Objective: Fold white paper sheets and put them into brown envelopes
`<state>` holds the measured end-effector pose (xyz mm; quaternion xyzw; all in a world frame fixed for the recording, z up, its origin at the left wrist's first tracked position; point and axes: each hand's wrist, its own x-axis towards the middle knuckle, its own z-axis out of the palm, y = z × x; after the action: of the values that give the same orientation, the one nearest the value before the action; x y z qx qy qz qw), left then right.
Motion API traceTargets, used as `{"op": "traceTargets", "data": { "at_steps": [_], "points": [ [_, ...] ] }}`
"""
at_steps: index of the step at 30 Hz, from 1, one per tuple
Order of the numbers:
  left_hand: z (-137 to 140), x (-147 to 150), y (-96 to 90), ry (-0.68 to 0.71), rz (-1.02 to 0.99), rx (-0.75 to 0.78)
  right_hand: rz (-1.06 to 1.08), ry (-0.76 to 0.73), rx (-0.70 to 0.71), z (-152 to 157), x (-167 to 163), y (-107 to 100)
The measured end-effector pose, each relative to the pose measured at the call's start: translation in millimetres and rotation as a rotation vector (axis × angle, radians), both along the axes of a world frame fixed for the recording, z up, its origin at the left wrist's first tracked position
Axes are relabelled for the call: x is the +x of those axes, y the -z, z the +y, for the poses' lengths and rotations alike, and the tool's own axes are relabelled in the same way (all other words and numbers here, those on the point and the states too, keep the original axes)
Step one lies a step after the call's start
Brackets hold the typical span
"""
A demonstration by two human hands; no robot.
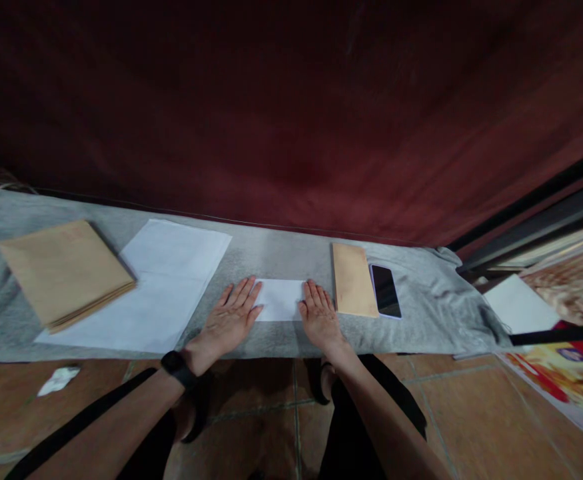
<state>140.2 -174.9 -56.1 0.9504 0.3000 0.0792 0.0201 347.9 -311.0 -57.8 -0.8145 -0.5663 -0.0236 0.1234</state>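
Observation:
A small folded sheet of white paper (280, 300) lies flat on the grey cloth in front of me. My left hand (232, 317) rests palm down on its left end, fingers stretched out. At the right end, my right hand (320, 315) presses flat in the same way, with its fingers extended. Just right of that hand lies a brown envelope (354, 280), and a phone (386, 291) with a dark screen sits against its right side. To the left are large white sheets (171, 267), partly covered by a stack of big brown envelopes (71, 270).
The grey cloth (281, 250) covers a long narrow surface along a dark red upright panel (291, 120). A crumpled white scrap (58, 381) is on the tiled floor (251, 437). At the far right stand a dark frame and a colourful printed box (571, 377).

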Motion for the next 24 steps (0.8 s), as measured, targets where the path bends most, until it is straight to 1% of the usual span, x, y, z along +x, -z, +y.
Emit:
{"op": "traceTargets", "data": {
  "at_steps": [4,9,10,12,15,17,20,24],
  "points": [
    [0.6,0.1,0.8,-0.006,0.009,0.004,0.013,0.009,0.012,-0.3,2.0,-0.8],
    [0.8,0.4,2.3,-0.010,0.012,0.005,0.044,0.035,0.082,3.9,2.3,-7.8],
    [0.8,0.5,2.3,-0.011,0.014,0.005,0.050,0.015,0.097,5.6,0.0,-10.1],
    [0.6,0.6,2.2,-0.010,0.014,0.006,0.066,-0.082,0.110,8.9,-8.0,-14.2],
    [0.7,0.2,2.9,-0.002,0.000,0.003,0.093,-0.268,0.073,11.1,-25.2,-15.3],
    [1.1,-0.2,4.2,0.003,-0.012,-0.001,0.092,-0.333,0.040,10.3,-35.4,-12.3],
    [2.0,-0.7,5.9,-0.001,-0.018,-0.002,0.074,-0.326,0.018,8.4,-42.7,-6.2],
    [2.8,-1.0,4.4,-0.003,-0.012,-0.005,0.058,-0.241,0.014,8.9,-41.7,-2.2]
  ]
}}
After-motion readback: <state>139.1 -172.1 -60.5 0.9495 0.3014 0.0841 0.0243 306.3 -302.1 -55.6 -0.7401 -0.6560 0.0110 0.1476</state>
